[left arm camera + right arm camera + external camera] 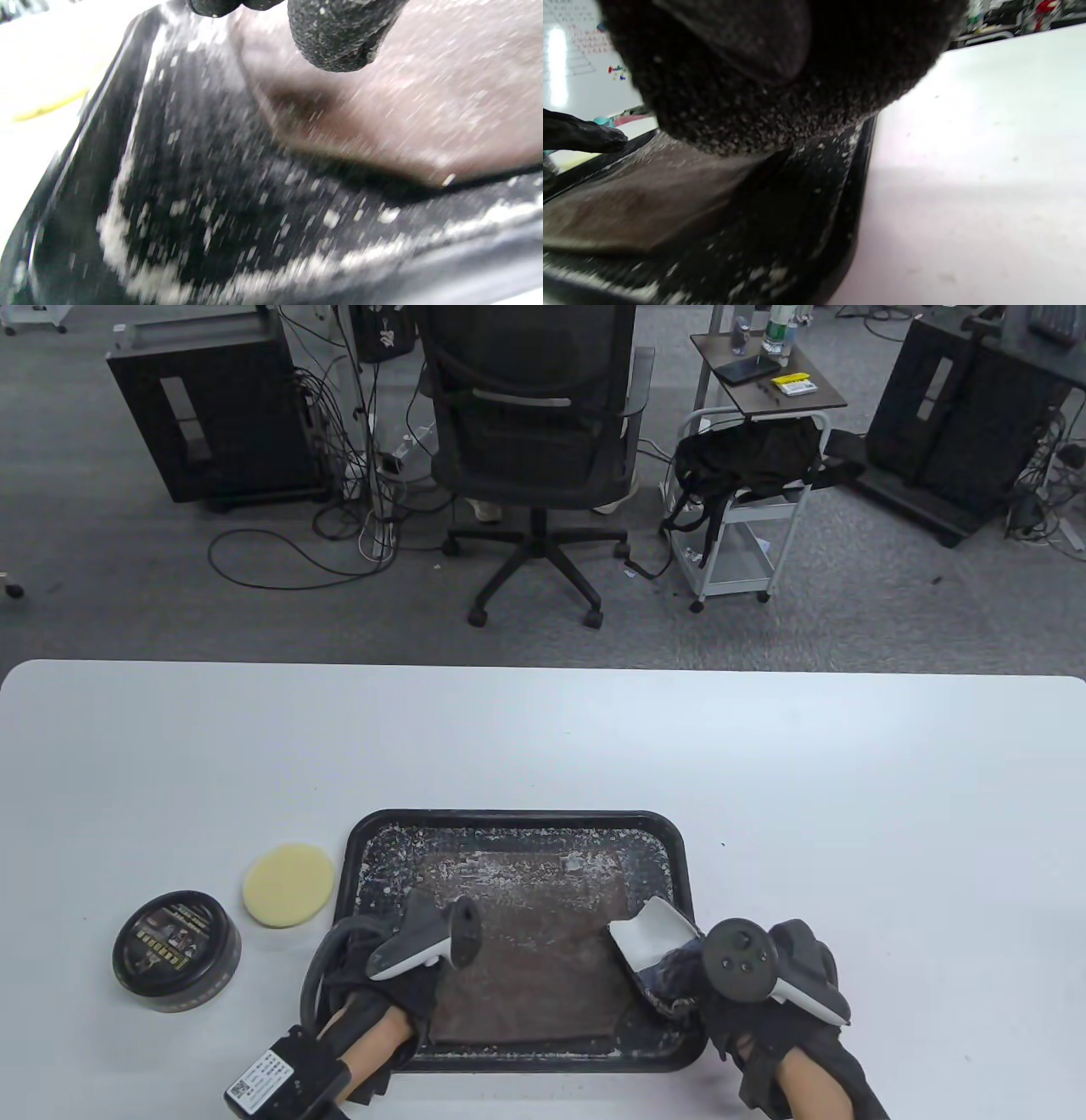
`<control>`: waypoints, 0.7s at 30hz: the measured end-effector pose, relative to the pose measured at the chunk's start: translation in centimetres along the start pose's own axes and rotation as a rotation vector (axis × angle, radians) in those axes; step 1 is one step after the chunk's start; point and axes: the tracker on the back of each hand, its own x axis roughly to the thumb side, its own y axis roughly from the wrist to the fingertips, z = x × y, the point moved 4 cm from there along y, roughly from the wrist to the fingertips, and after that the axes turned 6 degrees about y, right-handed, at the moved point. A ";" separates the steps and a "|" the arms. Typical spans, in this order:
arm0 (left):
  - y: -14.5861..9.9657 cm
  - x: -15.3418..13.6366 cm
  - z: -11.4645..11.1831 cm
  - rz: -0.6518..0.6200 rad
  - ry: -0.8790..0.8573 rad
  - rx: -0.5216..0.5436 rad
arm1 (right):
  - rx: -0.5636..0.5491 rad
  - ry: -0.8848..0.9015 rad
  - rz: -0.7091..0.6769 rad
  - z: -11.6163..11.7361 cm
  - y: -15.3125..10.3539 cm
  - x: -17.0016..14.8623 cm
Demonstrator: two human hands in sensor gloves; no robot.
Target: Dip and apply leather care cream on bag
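A flat brown leather bag (526,950) lies in a black tray (517,817) dusted with white flecks. My left hand (424,976) rests at the bag's left edge; in the left wrist view a fingertip (339,38) hangs just over the brown leather (424,106) near its corner. At the tray's right side my right hand (679,976) grips a crumpled white piece (653,937), its fingers mostly hidden under the tracker. A round black tin of cream (176,953) with its lid on and a yellow sponge pad (288,886) lie on the table left of the tray.
The white table (764,763) stretches wide behind and beside the tray. The right wrist view shows the tray's right rim (857,203) against bare tabletop (967,169). An office chair (534,432) and a cart (738,517) stand on the floor beyond the far edge.
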 end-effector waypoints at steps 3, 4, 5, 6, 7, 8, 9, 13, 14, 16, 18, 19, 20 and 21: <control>-0.8 2.7 2.5 -0.027 0.089 0.109 | -0.027 0.010 0.013 -0.3 0.0 -0.3; -1.2 4.0 3.4 -0.053 0.113 0.139 | -0.037 0.006 0.018 -0.4 0.0 -0.5; -1.4 5.4 4.1 -0.089 0.113 0.167 | -0.051 0.000 0.025 -0.6 0.0 -0.6; -1.5 6.3 4.6 -0.112 0.103 0.188 | -0.059 -0.004 0.029 -0.7 0.0 -0.7; -1.7 7.6 5.2 -0.139 0.079 0.216 | -0.072 -0.010 0.032 -0.8 0.0 -0.8; -1.8 8.8 5.7 -0.170 0.058 0.239 | -0.086 -0.011 0.037 -1.0 0.0 -1.0; -1.9 9.8 6.1 -0.198 0.047 0.253 | -0.095 -0.010 0.040 -1.1 0.0 -1.1; -1.6 13.7 6.7 -0.295 0.017 0.275 | -0.131 -0.004 0.053 -1.6 -0.2 -1.5; -1.3 14.7 6.5 -0.326 0.010 0.254 | -0.139 -0.004 0.058 -1.7 -0.3 -1.6; -0.7 15.8 5.6 -0.363 -0.013 0.192 | -0.147 -0.002 0.065 -1.8 -0.3 -1.9; 0.1 16.6 4.3 -0.376 -0.031 0.112 | -0.151 0.002 0.072 -1.9 -0.3 -2.1; 0.5 16.8 3.6 -0.380 -0.026 0.075 | -0.152 0.002 0.074 -2.0 -0.3 -2.2; 0.9 17.0 2.9 -0.387 -0.017 0.032 | -0.152 0.001 0.078 -2.0 -0.3 -2.2; 1.4 17.0 2.3 -0.384 -0.007 -0.013 | -0.151 0.000 0.080 -2.0 -0.3 -2.3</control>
